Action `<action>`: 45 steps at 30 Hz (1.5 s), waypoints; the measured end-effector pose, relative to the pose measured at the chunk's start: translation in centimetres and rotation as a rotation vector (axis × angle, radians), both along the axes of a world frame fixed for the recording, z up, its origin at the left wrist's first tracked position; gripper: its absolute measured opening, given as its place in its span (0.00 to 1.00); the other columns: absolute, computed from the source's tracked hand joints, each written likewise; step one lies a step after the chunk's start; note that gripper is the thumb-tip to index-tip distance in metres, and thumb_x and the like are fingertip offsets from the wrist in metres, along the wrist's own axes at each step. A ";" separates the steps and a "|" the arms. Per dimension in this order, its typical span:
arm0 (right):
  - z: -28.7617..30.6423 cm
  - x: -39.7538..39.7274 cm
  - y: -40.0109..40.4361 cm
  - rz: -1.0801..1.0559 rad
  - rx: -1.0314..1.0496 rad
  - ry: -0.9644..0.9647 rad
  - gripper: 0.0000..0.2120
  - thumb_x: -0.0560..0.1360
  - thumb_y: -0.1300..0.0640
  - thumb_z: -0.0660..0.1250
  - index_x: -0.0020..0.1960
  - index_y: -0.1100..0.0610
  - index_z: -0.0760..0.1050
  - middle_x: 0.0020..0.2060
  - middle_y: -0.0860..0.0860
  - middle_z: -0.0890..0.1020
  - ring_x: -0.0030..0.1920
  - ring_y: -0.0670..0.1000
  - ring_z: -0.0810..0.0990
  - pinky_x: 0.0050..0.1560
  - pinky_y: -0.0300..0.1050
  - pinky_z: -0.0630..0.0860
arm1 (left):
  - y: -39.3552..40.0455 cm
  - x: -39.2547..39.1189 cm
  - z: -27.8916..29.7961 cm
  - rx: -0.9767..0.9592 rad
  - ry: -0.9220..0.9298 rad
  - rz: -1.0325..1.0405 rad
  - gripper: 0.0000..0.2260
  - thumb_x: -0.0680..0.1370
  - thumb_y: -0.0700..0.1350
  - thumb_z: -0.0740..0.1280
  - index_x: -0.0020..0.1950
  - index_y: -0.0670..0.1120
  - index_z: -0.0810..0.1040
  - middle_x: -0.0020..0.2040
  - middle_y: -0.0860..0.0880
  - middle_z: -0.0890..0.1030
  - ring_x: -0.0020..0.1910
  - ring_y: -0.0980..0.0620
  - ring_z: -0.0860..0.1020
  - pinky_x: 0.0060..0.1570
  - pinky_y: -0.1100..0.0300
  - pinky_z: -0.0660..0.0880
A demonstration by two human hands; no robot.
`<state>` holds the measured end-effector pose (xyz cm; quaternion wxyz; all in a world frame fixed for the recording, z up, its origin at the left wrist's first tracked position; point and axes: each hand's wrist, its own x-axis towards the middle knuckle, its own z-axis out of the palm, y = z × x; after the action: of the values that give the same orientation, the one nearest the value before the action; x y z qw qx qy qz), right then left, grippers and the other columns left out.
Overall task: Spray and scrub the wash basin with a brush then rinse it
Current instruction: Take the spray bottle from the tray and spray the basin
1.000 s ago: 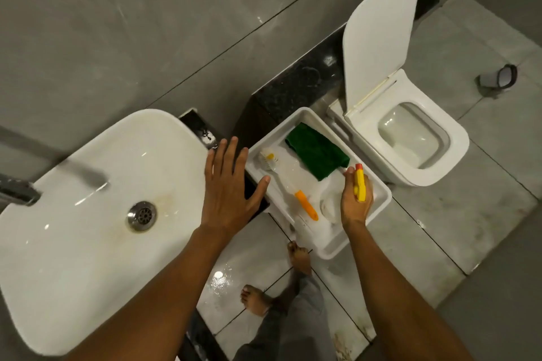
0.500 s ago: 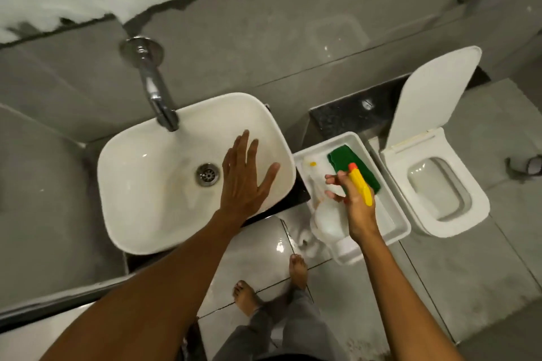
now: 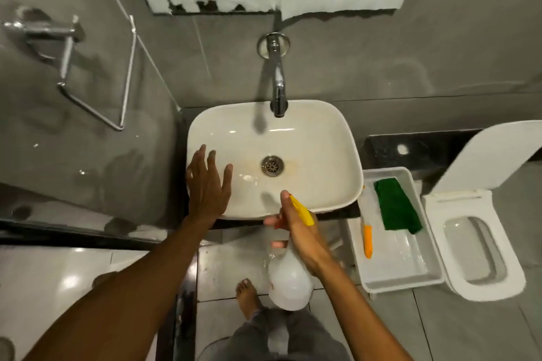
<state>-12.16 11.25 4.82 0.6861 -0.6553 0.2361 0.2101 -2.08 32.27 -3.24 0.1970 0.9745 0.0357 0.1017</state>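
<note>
The white wash basin [image 3: 319,138] sits in the middle, with a chrome drain [image 3: 272,165] and faint brown stains around it. A chrome tap [image 3: 277,82] comes out of the wall above it. My right hand [image 3: 299,231] grips a white spray bottle [image 3: 289,281] by its yellow-and-red trigger head, held at the basin's front edge with the nozzle toward the bowl. My left hand [image 3: 206,184] hovers flat with fingers spread over the basin's left rim. The brush, with an orange handle [image 3: 367,240], lies in a white tray [image 3: 410,278] to the right.
A green cloth [image 3: 396,208] lies in the tray. A white toilet [image 3: 475,246] with raised lid stands at far right. A chrome rail [image 3: 67,67] is on the left wall. My bare foot [image 3: 246,296] is on the wet tiled floor below.
My right hand lifted the spray bottle out of the tray and carried it left to the basin's front edge. My left hand shifted to the basin's left rim. The view swung left over the basin.
</note>
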 end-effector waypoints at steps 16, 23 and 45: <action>-1.1 -0.5 3.4 -0.065 -0.107 0.082 0.27 0.75 0.26 0.65 0.41 0.49 0.84 0.37 0.53 0.89 0.48 0.61 0.89 0.47 0.63 0.88 | 0.3 0.3 -0.4 -0.163 -0.015 0.085 0.18 0.87 0.52 0.59 0.72 0.43 0.75 0.78 0.42 0.72 0.76 0.40 0.72 0.75 0.42 0.70; -1.3 -0.9 2.3 -0.127 -0.083 0.065 0.27 0.76 0.28 0.65 0.44 0.51 0.85 0.40 0.56 0.89 0.48 0.59 0.90 0.44 0.58 0.88 | 0.3 0.3 -0.6 -0.159 -0.037 0.074 0.18 0.87 0.51 0.60 0.70 0.41 0.77 0.77 0.41 0.74 0.75 0.39 0.73 0.73 0.42 0.71; -2.5 -2.6 -5.0 -0.331 -0.233 0.010 0.28 0.75 0.27 0.65 0.42 0.52 0.82 0.38 0.59 0.88 0.40 0.57 0.90 0.36 0.51 0.88 | -0.1 -0.3 0.2 -0.163 -0.036 0.065 0.19 0.86 0.53 0.62 0.68 0.40 0.78 0.74 0.40 0.76 0.72 0.39 0.75 0.73 0.45 0.71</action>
<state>-14.81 6.21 2.31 0.6297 -0.6812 0.3669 0.0692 -2.40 32.17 -3.02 0.2729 0.9515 0.0720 0.1225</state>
